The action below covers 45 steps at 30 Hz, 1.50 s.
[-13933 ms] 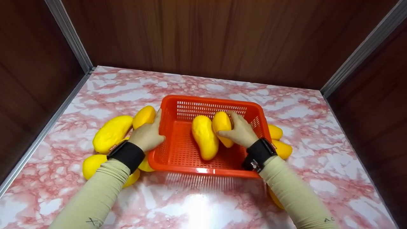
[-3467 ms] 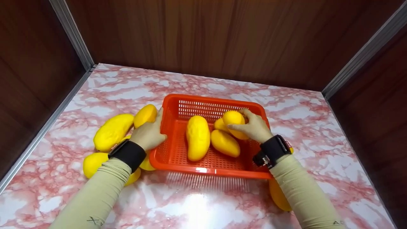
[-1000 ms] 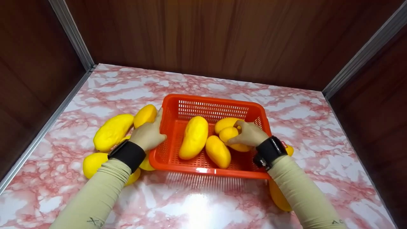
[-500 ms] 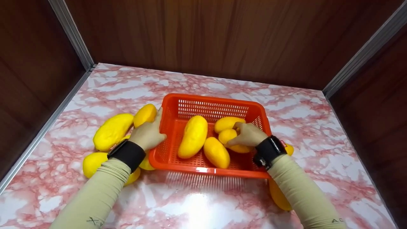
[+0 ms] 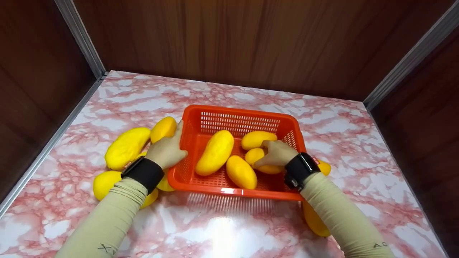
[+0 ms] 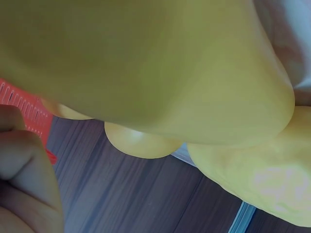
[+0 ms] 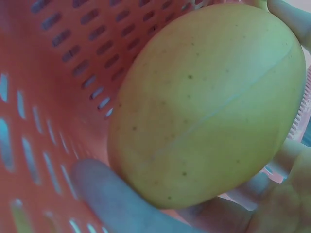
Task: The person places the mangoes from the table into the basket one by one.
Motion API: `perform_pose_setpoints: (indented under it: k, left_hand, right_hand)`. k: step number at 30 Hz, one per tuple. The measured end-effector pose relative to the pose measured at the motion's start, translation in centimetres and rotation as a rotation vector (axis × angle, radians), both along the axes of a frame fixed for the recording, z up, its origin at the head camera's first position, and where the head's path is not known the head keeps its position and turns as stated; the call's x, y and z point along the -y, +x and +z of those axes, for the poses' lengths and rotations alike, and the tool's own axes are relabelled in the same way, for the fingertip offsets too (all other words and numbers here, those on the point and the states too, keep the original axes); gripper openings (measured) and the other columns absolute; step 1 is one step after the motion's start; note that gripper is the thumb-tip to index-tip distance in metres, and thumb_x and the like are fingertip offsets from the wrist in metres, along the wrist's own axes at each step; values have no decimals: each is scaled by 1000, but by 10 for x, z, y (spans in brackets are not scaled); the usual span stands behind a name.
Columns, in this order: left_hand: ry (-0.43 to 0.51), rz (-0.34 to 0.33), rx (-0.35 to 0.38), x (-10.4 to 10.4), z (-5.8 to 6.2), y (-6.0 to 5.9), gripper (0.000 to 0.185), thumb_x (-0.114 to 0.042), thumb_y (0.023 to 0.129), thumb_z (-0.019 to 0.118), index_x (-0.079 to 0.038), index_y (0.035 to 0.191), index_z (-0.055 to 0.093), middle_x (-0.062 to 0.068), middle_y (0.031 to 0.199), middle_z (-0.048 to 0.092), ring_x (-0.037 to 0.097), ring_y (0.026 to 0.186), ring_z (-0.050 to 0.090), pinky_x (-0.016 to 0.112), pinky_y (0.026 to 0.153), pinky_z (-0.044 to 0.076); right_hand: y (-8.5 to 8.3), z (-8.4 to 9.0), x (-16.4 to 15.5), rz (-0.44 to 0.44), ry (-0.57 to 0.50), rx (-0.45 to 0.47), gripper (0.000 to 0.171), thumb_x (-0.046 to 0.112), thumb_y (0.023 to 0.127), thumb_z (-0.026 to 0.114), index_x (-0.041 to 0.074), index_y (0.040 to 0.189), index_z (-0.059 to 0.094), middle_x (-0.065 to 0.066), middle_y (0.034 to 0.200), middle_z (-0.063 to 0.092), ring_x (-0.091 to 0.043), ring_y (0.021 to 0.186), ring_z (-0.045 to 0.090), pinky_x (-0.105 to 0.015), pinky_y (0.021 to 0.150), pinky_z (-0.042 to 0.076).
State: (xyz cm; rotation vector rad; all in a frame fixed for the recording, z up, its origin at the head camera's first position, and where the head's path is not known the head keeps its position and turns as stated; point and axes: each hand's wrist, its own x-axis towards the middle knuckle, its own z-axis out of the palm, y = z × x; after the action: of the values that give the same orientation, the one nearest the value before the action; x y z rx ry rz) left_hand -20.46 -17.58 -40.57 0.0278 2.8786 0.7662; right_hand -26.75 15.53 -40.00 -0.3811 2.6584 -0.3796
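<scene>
In the head view, a red plastic basket (image 5: 222, 191) stands mid-table with several yellow mangoes in it. My left hand (image 5: 165, 150) grips the basket's left rim, its thumb over the edge; in the left wrist view curled fingers (image 6: 29, 174) show beside the red wall. My right hand (image 5: 279, 154) reaches into the basket's right half and holds a mango (image 5: 271, 169) low among the others. In the right wrist view this mango (image 7: 204, 107) has fingers curled under it. Around it lie a mango (image 5: 258, 139) behind, another (image 5: 242, 172) in front, and a long mango (image 5: 215, 153) farther left.
Left of the basket, several mangoes lie grouped, among them a large one (image 5: 128, 147) and one (image 5: 163, 129) against my left hand. One mango (image 5: 324, 167) sits right of the basket, another (image 5: 315, 220) near my right forearm. Brown wooden panels (image 5: 229, 43) enclose the pink marbled table (image 5: 143, 96).
Since 13.9 s ago, more mangoes are in the basket and fewer lie on its right. My right hand lowered its mango from 3.5 s ago; the long mango shifted left. My left hand stayed put.
</scene>
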Motion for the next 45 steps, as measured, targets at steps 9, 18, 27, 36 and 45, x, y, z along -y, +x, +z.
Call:
perform_pose_setpoints:
  k: [9, 18, 27, 36, 45]
  left_hand:
    - [26, 5, -5, 0, -2, 1, 96, -23, 84, 59, -23, 161, 1, 22, 105, 68, 34, 87, 66, 47, 77, 50]
    - [13, 3, -11, 0, -1, 1, 96, -23, 84, 58, -22, 161, 0, 22, 103, 68, 34, 87, 66, 47, 78, 50]
    - [-7, 20, 8, 1, 0, 0, 96, -24, 84, 59, -21, 161, 0, 22, 96, 67, 33, 83, 64, 46, 75, 50]
    - [7, 16, 7, 0, -1, 1, 97, -24, 84, 59, -21, 161, 0, 20, 95, 67, 32, 82, 65, 46, 75, 50]
    - [10, 18, 5, 0, 0, 1, 97, -24, 84, 58, -21, 161, -1, 22, 99, 67, 34, 86, 64, 46, 77, 50]
  right_hand:
    - [2, -2, 4, 20, 61, -3, 95, 60, 67, 79, 5, 139, 52, -18, 126, 59, -29, 108, 55, -45, 99, 44]
    - [2, -4, 4, 27, 77, -2, 94, 58, 67, 78, 6, 140, 51, -18, 129, 58, -30, 112, 54, -47, 102, 42]
    - [4, -3, 5, 47, 73, -29, 92, 59, 68, 78, 5, 138, 53, -19, 127, 60, -30, 112, 55, -47, 102, 43]
    - [5, -2, 4, 56, 54, -16, 97, 57, 65, 82, 6, 141, 51, -20, 133, 58, -32, 117, 54, -47, 106, 41]
    - [4, 3, 0, 54, 25, 6, 94, 56, 65, 84, 7, 140, 53, -19, 132, 57, -31, 117, 53, -48, 106, 40]
